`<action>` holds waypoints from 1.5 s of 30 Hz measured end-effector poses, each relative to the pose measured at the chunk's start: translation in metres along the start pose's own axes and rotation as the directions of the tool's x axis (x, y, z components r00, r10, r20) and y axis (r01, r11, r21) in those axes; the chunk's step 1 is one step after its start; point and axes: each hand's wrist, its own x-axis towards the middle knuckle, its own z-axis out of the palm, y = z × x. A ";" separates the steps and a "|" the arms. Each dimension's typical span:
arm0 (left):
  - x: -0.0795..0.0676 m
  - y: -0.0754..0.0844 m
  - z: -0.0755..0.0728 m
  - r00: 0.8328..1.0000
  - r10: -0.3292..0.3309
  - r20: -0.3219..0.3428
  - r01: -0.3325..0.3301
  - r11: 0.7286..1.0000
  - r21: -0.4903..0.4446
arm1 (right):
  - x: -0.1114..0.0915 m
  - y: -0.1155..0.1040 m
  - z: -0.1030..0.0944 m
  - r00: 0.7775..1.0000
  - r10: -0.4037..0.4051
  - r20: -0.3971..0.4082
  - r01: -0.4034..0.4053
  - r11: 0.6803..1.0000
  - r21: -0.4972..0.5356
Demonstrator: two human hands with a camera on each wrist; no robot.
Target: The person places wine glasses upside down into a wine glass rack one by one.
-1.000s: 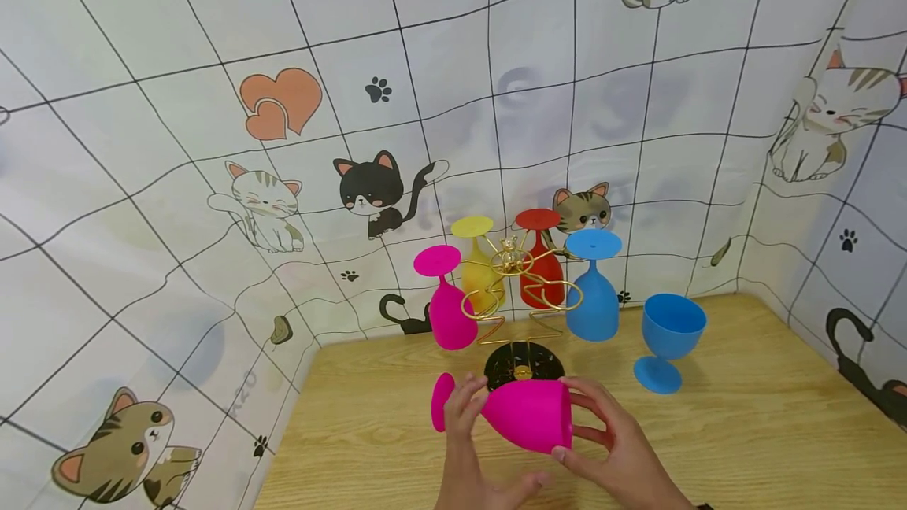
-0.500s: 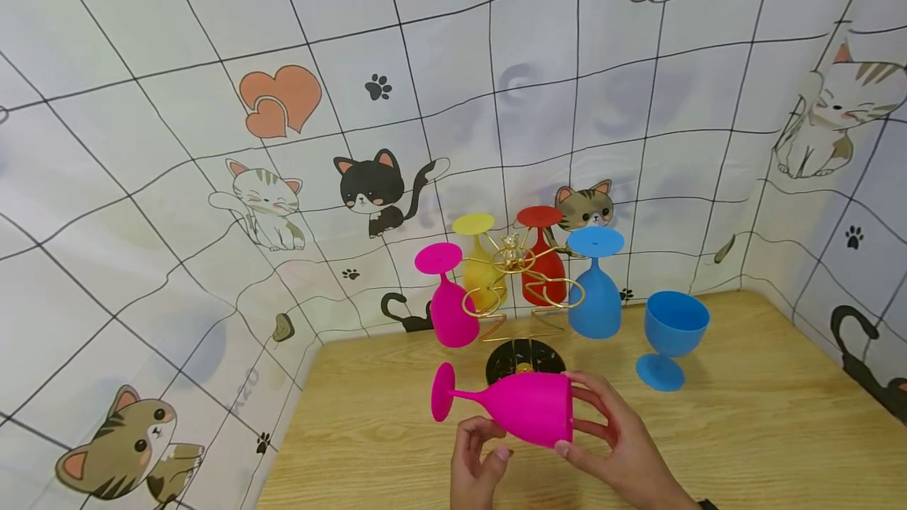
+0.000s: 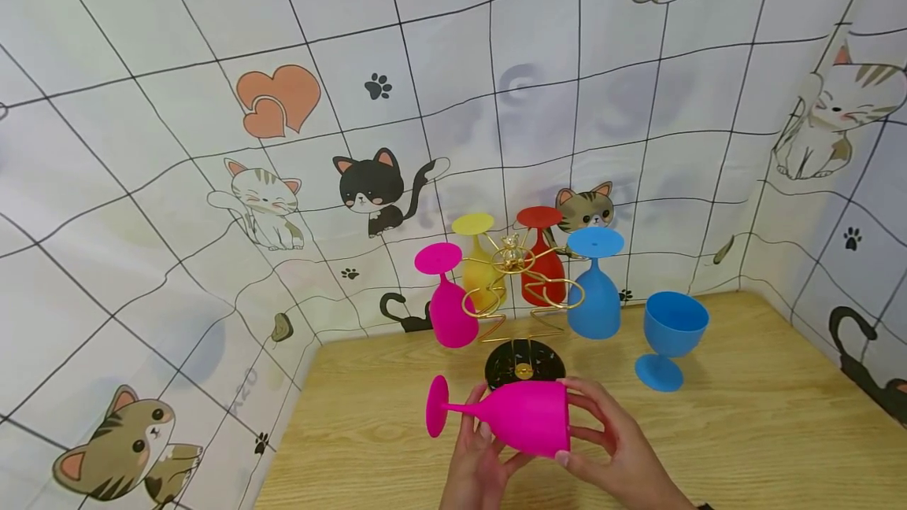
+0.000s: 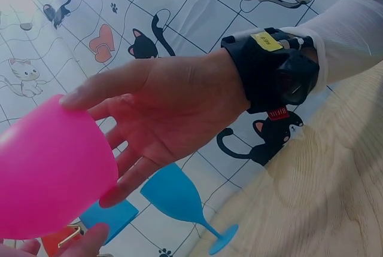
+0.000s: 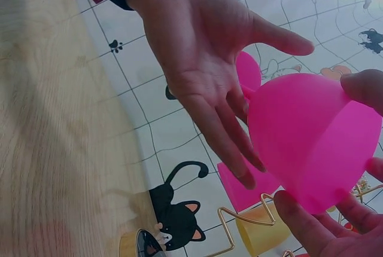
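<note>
A bright pink plastic goblet (image 3: pixel 531 418) lies sideways in the air in front of the rack, its foot to the left and its mouth to the right. My right hand (image 3: pixel 623 451) grips the goblet at the rim, with the thumb on the near side and fingers spread on the far side. My left hand (image 3: pixel 476 463) is under the stem and the narrow end of the bowl. In the right wrist view, the left hand (image 5: pixel 200 60) has straight fingers and a thumb held away from the bowl. Whether its fingers touch the goblet is hard to tell.
Behind stands a gold wire rack with a black round base (image 3: pixel 506 360). Upside-down goblets hang on it: pink (image 3: pixel 453 317), yellow (image 3: pixel 482 278), red (image 3: pixel 540 266) and blue (image 3: pixel 594 305). Another blue goblet (image 3: pixel 675 329) stands upright at right on the wooden table (image 3: pixel 361 415).
My left hand went from beside the stem to below the bowl with bent fingers, then rose back under the stem with fingers extended. The right hand keeps its grip; the goblet dipped slightly.
</note>
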 end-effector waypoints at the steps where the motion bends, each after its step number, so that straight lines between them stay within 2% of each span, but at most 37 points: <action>1: 0.000 0.000 0.002 1.000 -0.002 -0.006 0.002 1.000 0.010 | 0.000 0.000 0.000 1.000 0.005 0.001 -0.005 1.000 0.000; 16: -0.001 -0.005 0.009 0.999 -0.014 -0.041 0.013 1.000 -0.024 | 0.000 0.004 0.001 0.998 0.058 0.015 -0.058 0.998 0.003; 23: -0.004 -0.006 0.011 0.996 -0.029 -0.086 0.027 0.999 -0.030 | -0.001 0.004 0.002 0.998 0.050 0.024 -0.050 0.999 0.002; 31: -0.003 -0.006 0.011 0.993 -0.045 -0.112 0.042 0.999 -0.033 | -0.001 0.004 0.002 0.995 0.083 0.046 -0.083 0.997 0.002; 39: -0.003 -0.003 0.008 0.996 0.012 -0.092 -0.005 0.997 0.080 | 0.001 0.002 0.000 0.996 0.060 0.067 -0.057 0.997 -0.053; 45: -0.001 0.006 0.008 0.996 0.023 -0.090 -0.001 0.971 0.240 | 0.001 0.002 -0.003 0.995 0.036 0.089 -0.026 0.993 -0.114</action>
